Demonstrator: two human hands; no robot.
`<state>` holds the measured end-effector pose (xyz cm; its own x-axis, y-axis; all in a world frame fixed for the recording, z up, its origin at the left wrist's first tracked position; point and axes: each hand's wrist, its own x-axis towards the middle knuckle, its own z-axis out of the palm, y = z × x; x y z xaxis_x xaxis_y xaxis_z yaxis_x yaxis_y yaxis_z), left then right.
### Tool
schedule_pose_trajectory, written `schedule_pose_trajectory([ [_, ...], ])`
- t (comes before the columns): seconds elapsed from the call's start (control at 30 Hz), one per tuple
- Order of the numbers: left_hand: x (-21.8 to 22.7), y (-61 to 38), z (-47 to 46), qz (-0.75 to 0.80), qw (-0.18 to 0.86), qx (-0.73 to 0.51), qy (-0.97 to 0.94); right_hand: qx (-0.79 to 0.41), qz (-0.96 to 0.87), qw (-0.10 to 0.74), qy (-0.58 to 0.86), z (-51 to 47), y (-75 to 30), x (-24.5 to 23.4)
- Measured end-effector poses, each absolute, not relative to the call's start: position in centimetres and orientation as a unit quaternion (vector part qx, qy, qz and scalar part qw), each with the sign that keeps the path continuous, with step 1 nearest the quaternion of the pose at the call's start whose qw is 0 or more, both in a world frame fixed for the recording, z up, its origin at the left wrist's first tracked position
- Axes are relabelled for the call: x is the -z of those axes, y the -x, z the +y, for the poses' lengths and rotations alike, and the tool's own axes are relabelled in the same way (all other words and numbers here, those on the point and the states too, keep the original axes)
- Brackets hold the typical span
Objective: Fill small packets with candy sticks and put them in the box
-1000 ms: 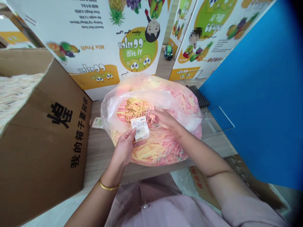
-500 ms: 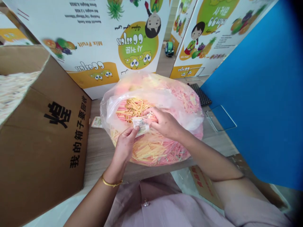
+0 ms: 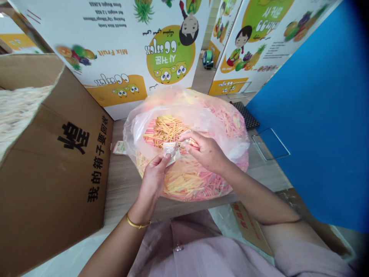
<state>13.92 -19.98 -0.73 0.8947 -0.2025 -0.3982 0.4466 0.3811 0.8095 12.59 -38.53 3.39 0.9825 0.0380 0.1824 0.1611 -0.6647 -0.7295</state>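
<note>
L hand (image 3: 154,181) pinches a small white packet (image 3: 170,151), partly hidden by fingers, print unreadable. R hand (image 3: 206,152) is just right of it, fingers curled; can't tell if they hold anything. Under both: clear plastic bag (image 3: 138,130) of pink-yellow sticks (image 3: 184,182). Cardboard box (image 3: 57,154) left of grip, cut off by frame.

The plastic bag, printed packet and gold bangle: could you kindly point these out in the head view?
plastic bag (image 3: 187,102), head view, on its upper film
printed packet (image 3: 170,151), head view, on its printed face
gold bangle (image 3: 138,225), head view, on its band
</note>
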Motion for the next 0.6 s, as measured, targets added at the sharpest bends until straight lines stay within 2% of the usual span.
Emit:
schedule_pose_trajectory([
  [0.2, 0.5, -13.6, -20.0, 0.074, 0.796, 0.164, -0.578, 0.063, -0.097, 0.266, 0.957, -37.1, -11.5, -3.8],
  [0.37, 0.5, -13.5, -19.7, 0.048, 0.788, 0.168, -0.590, -0.008, -0.095, 0.170, 0.981, -36.9, -12.2, -3.0],
  [0.5, 0.5, -12.9, -19.8, 0.000, 0.776, 0.195, -0.600, -0.011, -0.087, 0.178, 0.980, -37.4, -12.8, -2.4],
  [0.6, 0.5, -12.7, -19.9, -0.001, 0.772, 0.188, -0.607, -0.020, -0.071, 0.262, 0.962, -37.8, -12.9, -2.5],
])
